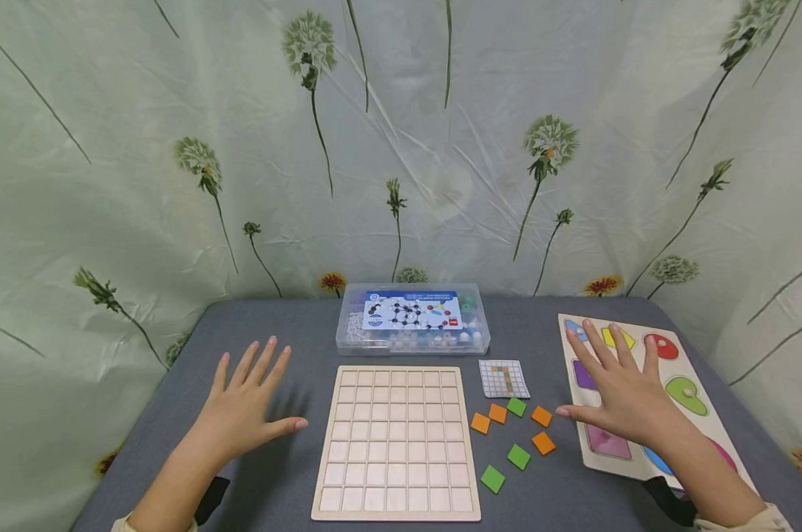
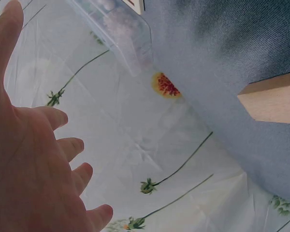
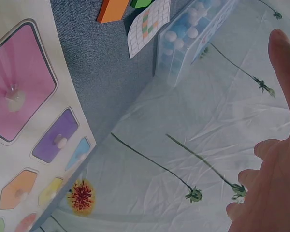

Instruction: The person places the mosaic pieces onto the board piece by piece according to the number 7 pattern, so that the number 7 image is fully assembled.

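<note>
My left hand [image 1: 241, 410] is spread over the grey cloth, left of a wooden grid board [image 1: 397, 443], and holds nothing. My right hand [image 1: 630, 399] hovers with fingers spread above a shape puzzle board [image 1: 713, 436], partly hiding its pieces. Between the grid board and the right hand lie several orange tiles [image 1: 543, 443] and green tiles [image 1: 519, 457]. Above these tiles is a small pattern card [image 1: 503, 379] with a printed grid. The left wrist view shows the left hand [image 2: 34, 164] with fingers apart; in the right wrist view the right hand [image 3: 275, 179] is likewise free of objects.
A clear plastic case [image 1: 412, 347] with a molecule picture on its label and small balls inside stands at the back middle. Grey cloth [image 1: 274, 510] covers the table. Behind hangs a pale curtain [image 1: 440, 148] printed with dandelions.
</note>
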Demonstrator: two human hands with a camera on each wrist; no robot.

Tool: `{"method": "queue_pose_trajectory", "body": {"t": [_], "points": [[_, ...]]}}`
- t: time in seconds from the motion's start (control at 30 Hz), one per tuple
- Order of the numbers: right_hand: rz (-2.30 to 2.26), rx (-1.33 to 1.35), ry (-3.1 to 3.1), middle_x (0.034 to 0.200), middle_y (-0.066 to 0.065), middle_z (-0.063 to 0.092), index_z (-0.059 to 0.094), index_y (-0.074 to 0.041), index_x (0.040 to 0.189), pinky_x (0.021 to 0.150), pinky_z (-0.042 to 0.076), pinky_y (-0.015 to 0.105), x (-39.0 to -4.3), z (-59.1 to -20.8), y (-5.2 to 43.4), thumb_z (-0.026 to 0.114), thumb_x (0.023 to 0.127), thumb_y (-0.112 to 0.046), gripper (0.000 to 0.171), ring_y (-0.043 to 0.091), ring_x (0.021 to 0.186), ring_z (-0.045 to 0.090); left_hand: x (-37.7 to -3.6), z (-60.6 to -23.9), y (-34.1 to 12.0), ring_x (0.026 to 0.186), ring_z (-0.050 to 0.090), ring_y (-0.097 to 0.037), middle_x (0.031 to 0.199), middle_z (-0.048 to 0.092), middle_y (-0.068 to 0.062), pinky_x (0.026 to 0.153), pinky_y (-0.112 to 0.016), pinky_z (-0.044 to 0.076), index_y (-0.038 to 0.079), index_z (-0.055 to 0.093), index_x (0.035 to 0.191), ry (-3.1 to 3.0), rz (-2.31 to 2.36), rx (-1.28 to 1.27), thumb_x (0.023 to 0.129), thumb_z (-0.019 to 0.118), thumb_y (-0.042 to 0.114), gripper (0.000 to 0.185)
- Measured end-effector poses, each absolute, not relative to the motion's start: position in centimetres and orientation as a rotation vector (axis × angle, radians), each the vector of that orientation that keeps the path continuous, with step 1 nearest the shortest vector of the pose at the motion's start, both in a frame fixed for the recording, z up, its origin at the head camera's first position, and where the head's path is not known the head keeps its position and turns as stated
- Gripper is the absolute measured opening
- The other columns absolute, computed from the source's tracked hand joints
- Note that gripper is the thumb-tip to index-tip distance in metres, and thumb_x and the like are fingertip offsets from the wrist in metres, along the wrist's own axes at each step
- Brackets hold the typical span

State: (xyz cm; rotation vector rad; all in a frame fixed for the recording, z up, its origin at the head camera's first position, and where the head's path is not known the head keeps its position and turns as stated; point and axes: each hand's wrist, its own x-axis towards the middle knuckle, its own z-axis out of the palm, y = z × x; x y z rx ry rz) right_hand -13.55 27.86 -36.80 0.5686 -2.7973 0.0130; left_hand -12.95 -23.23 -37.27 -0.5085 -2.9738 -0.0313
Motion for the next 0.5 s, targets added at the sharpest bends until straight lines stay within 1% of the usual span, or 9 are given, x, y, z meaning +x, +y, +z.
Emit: {"method": "queue_pose_trajectory", "body": {"t": [0.13,0.33,0.5], "points": [[0.012,0.567,-2.794,0.149,0.012,0.003,-0.001,-0.019,0.146,0.091,-0.019,0.060,-13.56,-36.83,27.86,0.058,0.067,-0.069,0.110,0.042,0.131,0.000,-12.94,-37.32,-23.28,0.133,0.004,-0.036,0.148,0.008,-0.015,0.099,-0.055,-0.010,0.007,0.021,0.143,-2.974,-0.033,-0.513,0.071,0.052,0.070,0.101],[0.019,0.571,-2.791,0.149,0.012,0.003,-0.002,-0.020,0.146,0.091,-0.020,0.059,-13.64,-36.90,27.81,0.059,0.067,-0.068,0.111,0.041,0.131,-0.002,-12.89,-37.24,-23.33,0.133,0.004,-0.036,0.148,0.008,-0.015,0.099,-0.054,-0.010,0.008,0.020,0.144,-2.965,-0.008,-0.518,0.070,0.043,0.076,0.103],[0.028,0.575,-2.786,0.149,0.012,0.002,-0.003,-0.020,0.146,0.091,-0.019,0.059,-13.72,-36.99,27.71,0.062,0.066,-0.066,0.112,0.041,0.131,-0.001,-12.81,-37.10,-23.34,0.133,0.003,-0.036,0.149,0.006,-0.014,0.099,-0.054,-0.010,0.008,0.019,0.144,-2.960,-0.010,-0.523,0.071,0.046,0.074,0.102]]}}
